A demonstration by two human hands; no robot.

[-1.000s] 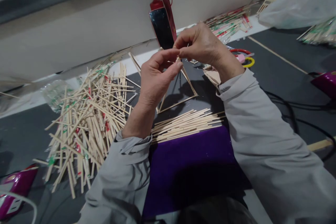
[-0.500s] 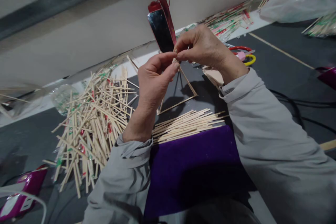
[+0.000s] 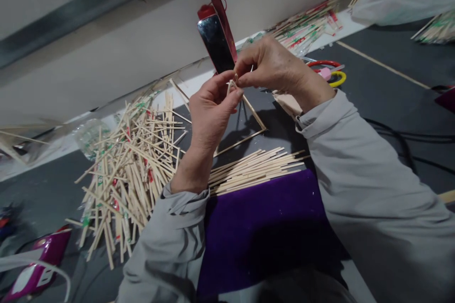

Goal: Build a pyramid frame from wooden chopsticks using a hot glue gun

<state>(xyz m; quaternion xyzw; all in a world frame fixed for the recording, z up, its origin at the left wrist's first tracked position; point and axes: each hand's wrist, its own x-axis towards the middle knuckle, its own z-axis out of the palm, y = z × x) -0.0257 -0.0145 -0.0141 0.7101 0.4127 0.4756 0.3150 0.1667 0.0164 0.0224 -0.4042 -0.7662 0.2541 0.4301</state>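
Pinching the peak of a pale stick frame (image 3: 253, 111) with the left hand (image 3: 209, 109).
Thin and wood-coloured, narrowing to a point between nearly closed left thumb and forefinger, slanting down below both hands to corners on the dark tabletop (image 3: 362, 90), beyond loose sticks (image 3: 256, 168) beside the left wrist. Also pinching a tiny pale bit (image 3: 236, 77) at the peak with the right hand (image 3: 273, 66); cannot tell whether part of the frame.
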